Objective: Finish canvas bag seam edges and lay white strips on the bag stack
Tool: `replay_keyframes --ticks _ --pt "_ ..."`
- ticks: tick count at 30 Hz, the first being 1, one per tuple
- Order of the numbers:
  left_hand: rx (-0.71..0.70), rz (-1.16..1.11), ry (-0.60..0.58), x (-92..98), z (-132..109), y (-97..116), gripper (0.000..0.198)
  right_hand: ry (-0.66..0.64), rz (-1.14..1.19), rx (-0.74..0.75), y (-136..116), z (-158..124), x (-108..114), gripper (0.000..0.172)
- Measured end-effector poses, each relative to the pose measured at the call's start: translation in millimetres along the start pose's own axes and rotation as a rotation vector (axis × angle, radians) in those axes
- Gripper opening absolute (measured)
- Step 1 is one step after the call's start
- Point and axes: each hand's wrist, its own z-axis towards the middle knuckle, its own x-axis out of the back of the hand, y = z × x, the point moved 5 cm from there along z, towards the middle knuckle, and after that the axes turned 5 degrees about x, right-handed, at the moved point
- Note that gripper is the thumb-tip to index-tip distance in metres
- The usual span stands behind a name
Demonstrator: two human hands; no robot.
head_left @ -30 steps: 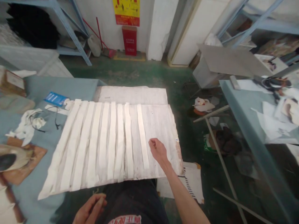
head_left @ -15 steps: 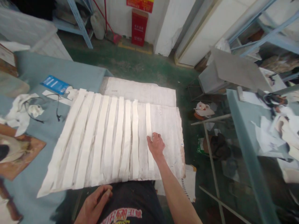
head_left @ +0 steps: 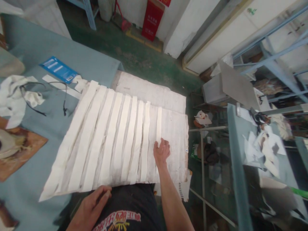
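r hand [head_left: 162, 151] is back-up on the lone white strip [head_left: 159, 122], thumb on the l side, fingers a bit curled. can't tell if it's actually pinching or just resting there. strip runs from under the hand up twd 12, lying on the pale board [head_left: 174, 144]. l hand [head_left: 92, 205] is at 8 from the r one, just by the board's near edge, fingers loosely curled, can't tell if there's smth in it tbh. the other white strips [head_left: 110, 134] are at 9, side by side w/ narrow gaps. further out on the blue-grey table [head_left: 91, 59]: blue packet [head_left: 59, 69] at 10, black cord [head_left: 64, 110] btwn 9 & 10, brown panel [head_left: 38, 138] at 9. red box [head_left: 152, 21] at 12, 2nd table [head_left: 234, 138] w/ papers etc at 3.
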Motion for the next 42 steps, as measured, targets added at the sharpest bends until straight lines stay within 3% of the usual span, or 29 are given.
replay_keyframes --ticks 5,12,16,22,27,31,36,42 --pt "0.017 -0.021 -0.02 -0.2 -2.9 1.6 0.046 0.032 0.05 -0.016 6.3 7.1 0.5 0.033" --pt "0.02 0.027 -0.05 -15.0 -0.7 1.2 0.04 -0.153 0.135 -0.082 17.7 28.3 -5.2 0.031" --pt "0.008 0.091 -0.07 -28.0 3.2 32.7 0.038 -0.255 0.229 -0.105 23.8 31.8 -8.9 0.031" --pt "-0.126 0.125 -0.112 -57.1 18.8 108.7 0.03 -0.36 0.422 -0.131 44.5 40.1 -10.0 0.03" --pt "-0.211 0.077 -0.126 -81.4 53.0 153.7 0.025 -0.425 0.606 -0.135 56.5 45.0 -18.0 0.032" --pt "-0.221 -0.041 -0.083 -105.4 102.9 175.4 0.022 -0.466 0.748 -0.107 60.8 43.4 -22.0 0.033" --pt "-0.139 -0.144 0.038 -140.7 163.3 176.8 0.03 -0.515 0.875 -0.086 64.8 42.3 -23.9 0.031" --pt "-0.058 -0.146 0.108 -165.2 179.1 163.7 0.028 -0.532 1.013 -0.108 64.6 41.8 -23.6 0.027"
